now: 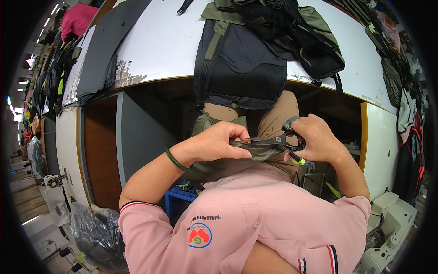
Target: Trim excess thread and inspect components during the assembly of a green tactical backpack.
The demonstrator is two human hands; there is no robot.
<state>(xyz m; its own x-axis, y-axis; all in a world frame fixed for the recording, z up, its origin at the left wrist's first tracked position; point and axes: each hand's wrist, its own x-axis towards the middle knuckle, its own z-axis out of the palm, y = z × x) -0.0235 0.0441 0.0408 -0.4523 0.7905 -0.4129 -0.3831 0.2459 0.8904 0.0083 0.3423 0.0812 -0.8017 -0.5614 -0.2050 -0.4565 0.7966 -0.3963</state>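
Across my lap lies a piece of olive-green fabric (207, 170). My left hand (223, 141) pinches its upper edge between thumb and fingers, just left of the blades. In my right hand (317, 139) is a pair of scissors (271, 141) with dark handles; the blades point left and lie along the fabric edge, their tips close to my left fingers. Whether the blades are cutting into the cloth I cannot tell. A grey wrap (290, 122) covers one finger of the right hand. A dark backpack (242, 64) hangs over the table edge beyond my knees.
The white table (157, 43) has a worn front edge, with dark flat sheets (102, 50) stacked at its left. Cabinet panels (139, 132) stand below on both sides. A sewing machine (388, 228) is at the lower right, and a plastic-wrapped bundle (98, 235) at the lower left. Another person's pink sleeve (80, 19) shows far left.
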